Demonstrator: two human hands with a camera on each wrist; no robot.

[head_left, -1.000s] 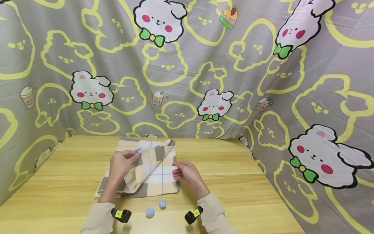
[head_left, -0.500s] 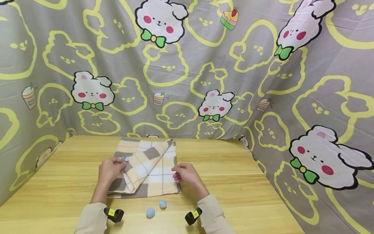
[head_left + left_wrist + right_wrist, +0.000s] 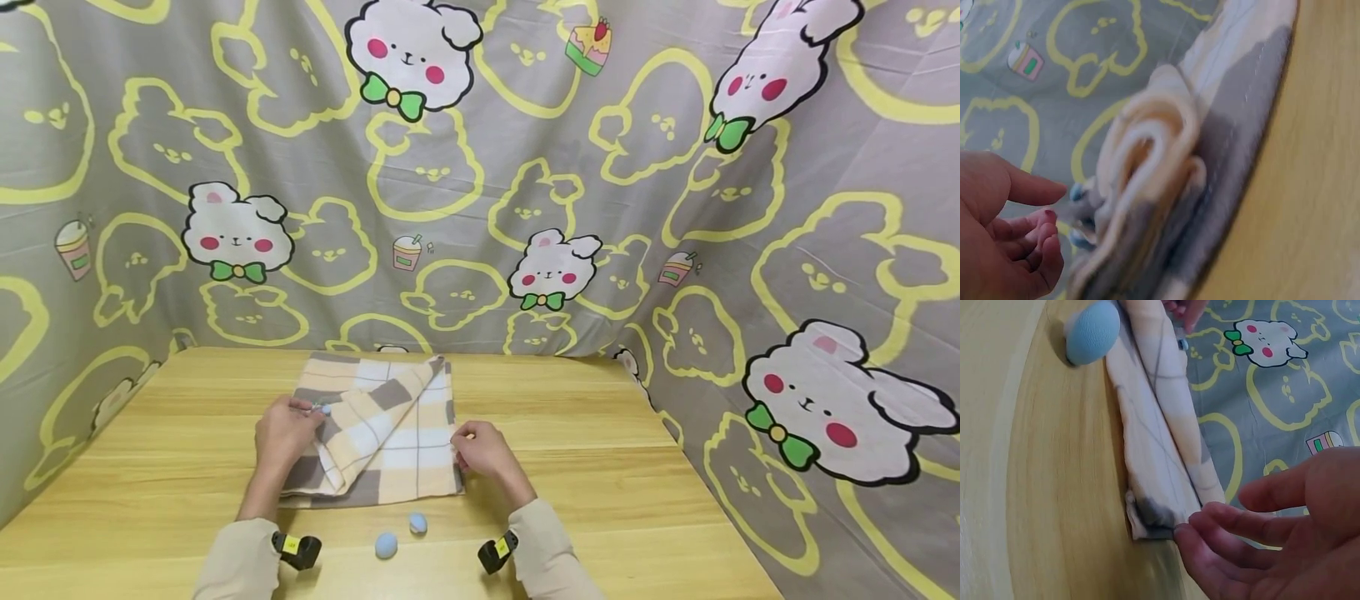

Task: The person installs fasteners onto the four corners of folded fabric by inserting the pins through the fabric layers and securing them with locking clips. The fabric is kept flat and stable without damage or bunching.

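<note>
A checked blanket in grey, beige and white lies folded on the table, its left flap turned back diagonally. Along the flap's left edge sits a small clip with round blue ends and a clear-looking middle. My left hand is right at it. In the left wrist view the thumb and fingers stand parted just beside the clip and the rolled cloth edge. My right hand is at the blanket's right edge. Its fingertips reach the near corner in the right wrist view, with the thumb apart.
Two pale blue domed pieces lie on the wooden table in front of the blanket: a rounded one and a tilted one. A grey cartoon-print curtain surrounds the table's back and sides.
My left hand has brought the clip and flap edge left and down toward me, and its fingers have since parted slightly. The right hand has shifted slightly right along the blanket's edge.
</note>
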